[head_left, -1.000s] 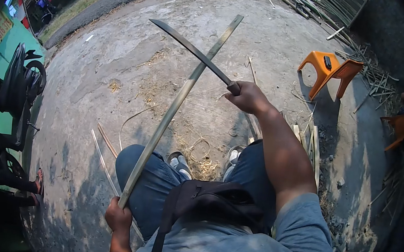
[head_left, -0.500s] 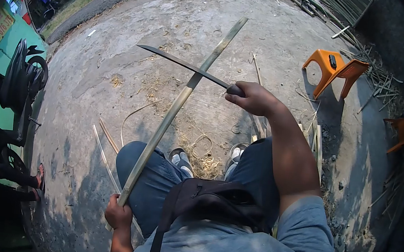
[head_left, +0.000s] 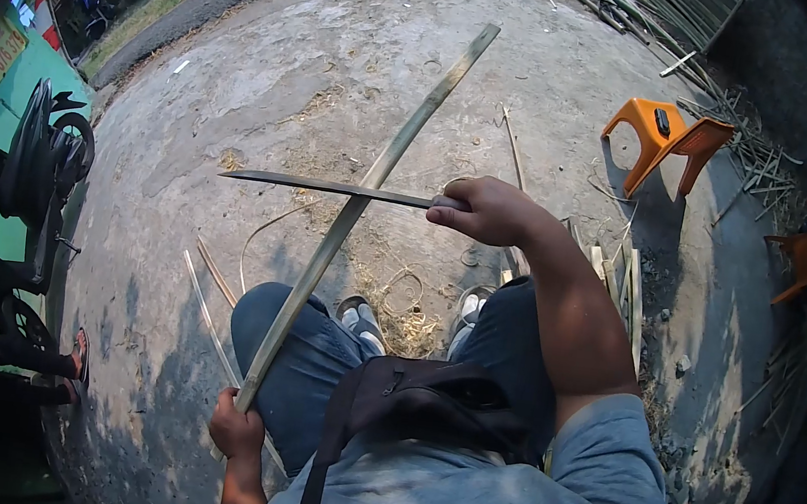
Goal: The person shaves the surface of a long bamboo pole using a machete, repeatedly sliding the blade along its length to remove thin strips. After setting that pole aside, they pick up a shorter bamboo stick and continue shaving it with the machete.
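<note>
A long greenish bamboo strip [head_left: 318, 267] slants from beside my left thigh up and away over the ground. My left hand [head_left: 237, 427] is closed round its near end. In my right hand [head_left: 491, 212] is the dark handle of a long knife [head_left: 316, 185]. The blade points left, nearly level across the view, and crosses the strip around its middle. Whether blade and strip touch I cannot tell.
An orange plastic chair [head_left: 652, 131] with a small black object on its seat stands at the right. Bamboo pieces [head_left: 635, 301] lie beside my right leg, and shavings [head_left: 410, 336] between my feet. A motorcycle [head_left: 32, 161] and another person's foot [head_left: 82, 354] show at the left.
My right hand has drawn the knife down along the strip toward me, and the blade has turned from slanted to nearly level. My left hand has stayed in place.
</note>
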### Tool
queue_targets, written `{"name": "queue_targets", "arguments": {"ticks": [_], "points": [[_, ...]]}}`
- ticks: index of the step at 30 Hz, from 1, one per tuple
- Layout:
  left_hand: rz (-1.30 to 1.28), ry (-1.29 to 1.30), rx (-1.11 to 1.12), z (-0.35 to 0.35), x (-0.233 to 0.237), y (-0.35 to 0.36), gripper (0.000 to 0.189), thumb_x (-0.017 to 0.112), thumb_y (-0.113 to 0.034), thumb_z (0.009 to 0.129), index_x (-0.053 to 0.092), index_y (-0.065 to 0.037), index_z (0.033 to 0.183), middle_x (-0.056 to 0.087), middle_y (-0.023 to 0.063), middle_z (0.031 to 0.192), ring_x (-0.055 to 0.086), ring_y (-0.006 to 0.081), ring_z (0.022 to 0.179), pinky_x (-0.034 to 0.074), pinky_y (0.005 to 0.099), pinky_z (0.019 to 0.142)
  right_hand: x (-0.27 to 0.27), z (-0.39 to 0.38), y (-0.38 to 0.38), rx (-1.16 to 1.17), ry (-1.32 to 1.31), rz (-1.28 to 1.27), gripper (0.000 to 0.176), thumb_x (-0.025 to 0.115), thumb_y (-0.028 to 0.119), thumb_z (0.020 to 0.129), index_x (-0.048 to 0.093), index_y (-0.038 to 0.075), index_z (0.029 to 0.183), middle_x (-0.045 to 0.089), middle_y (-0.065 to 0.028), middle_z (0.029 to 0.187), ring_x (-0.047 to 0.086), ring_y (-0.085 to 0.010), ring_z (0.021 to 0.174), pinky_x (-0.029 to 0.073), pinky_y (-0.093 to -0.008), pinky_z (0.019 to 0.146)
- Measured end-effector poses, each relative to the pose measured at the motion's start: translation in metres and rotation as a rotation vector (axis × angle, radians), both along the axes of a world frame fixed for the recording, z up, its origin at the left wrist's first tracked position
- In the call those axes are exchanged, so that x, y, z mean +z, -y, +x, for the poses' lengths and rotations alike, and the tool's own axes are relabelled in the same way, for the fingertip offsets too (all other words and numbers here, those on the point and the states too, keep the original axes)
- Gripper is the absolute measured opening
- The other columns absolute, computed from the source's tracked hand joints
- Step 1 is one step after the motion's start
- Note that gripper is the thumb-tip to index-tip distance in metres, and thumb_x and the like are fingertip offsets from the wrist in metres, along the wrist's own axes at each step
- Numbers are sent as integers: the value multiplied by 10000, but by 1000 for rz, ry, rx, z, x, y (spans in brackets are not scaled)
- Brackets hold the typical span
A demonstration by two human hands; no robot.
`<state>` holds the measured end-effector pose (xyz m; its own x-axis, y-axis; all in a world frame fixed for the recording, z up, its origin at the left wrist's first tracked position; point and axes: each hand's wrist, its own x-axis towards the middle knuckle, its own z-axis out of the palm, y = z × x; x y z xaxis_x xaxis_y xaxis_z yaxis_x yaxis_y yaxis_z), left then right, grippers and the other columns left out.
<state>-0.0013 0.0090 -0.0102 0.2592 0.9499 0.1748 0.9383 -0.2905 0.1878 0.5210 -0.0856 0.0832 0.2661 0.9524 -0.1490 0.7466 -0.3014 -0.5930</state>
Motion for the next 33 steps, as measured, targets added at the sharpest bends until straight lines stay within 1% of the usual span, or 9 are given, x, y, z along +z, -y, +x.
{"name": "queue_targets", "arguments": {"ticks": [1, 2, 4, 7, 10, 14, 23, 29, 33], "points": [[5, 16, -7, 0, -2, -1, 261, 638, -150, 799, 678, -90, 1050, 695, 219, 880, 669, 470, 819, 510, 566, 716, 1, 5, 1, -5, -41, 22, 648, 590, 670, 954, 731, 55, 1099, 730, -197, 993, 703, -363, 983, 536, -465, 854], [12, 35, -16, -1, -3, 0, 261, 639, -151, 799, 677, -92, 1049, 695, 219, 881, 669, 469, 819, 510, 565, 714, 5, 9, 1, -67, -51, 50, 617, 626, 631, 959, 686, 18, 970, 668, -176, 810, 656, -310, 777, 494, -441, 720], [15, 14, -6, 0, 0, -1, 254, 639, -153, 801, 676, -96, 1046, 695, 217, 878, 668, 469, 818, 510, 563, 709, 1, 18, -2, -163, -42, 39, 608, 618, 634, 962, 688, 29, 980, 681, -179, 829, 663, -319, 792, 495, -446, 721], [25, -10, -8, 0, 8, 2, 241, 638, -155, 806, 675, -101, 1038, 696, 213, 874, 667, 467, 817, 509, 560, 701, 8, 8, -4, -183, 55, -102, 639, 571, 670, 964, 714, 62, 1099, 735, -177, 1007, 702, -347, 992, 534, -459, 861], [20, -19, -12, 1, 15, 3, 231, 638, -156, 811, 672, -101, 1033, 697, 209, 870, 667, 465, 816, 507, 559, 700, 9, -4, -2, -166, 150, -50, 626, 564, 662, 970, 710, 70, 1112, 736, -172, 1011, 699, -351, 1009, 534, -465, 877], [38, -1, -29, 1, 15, 3, 230, 640, -159, 810, 670, -99, 1030, 694, 209, 863, 664, 465, 808, 505, 563, 704, 11, 2, 3, -169, 59, -60, 613, 573, 652, 971, 719, 72, 1110, 740, -172, 1015, 704, -357, 1000, 540, -467, 872], [-7, -15, -17, 1, 0, -1, 267, 631, -139, 794, 677, -93, 1053, 693, 216, 884, 663, 469, 822, 507, 562, 719, 3, 14, 4, -135, -3, 69, 620, 605, 651, 961, 723, 53, 1073, 729, -185, 916, 712, -351, 869, 549, -443, 772], [-11, 0, -39, -1, 1, -5, 269, 645, -158, 805, 680, -98, 1065, 689, 215, 881, 664, 466, 821, 508, 562, 722, 8, 19, 2, -208, 18, -79, 609, 603, 666, 952, 730, 81, 1062, 736, -164, 922, 716, -332, 893, 547, -446, 799], [2, -23, -21, -1, 5, 0, 260, 647, -161, 820, 680, -103, 1071, 692, 210, 886, 666, 461, 816, 510, 559, 713, 17, -4, -4, -188, 160, -84, 602, 553, 687, 959, 728, 125, 1088, 738, -138, 976, 713, -334, 971, 549, -468, 846]]}}
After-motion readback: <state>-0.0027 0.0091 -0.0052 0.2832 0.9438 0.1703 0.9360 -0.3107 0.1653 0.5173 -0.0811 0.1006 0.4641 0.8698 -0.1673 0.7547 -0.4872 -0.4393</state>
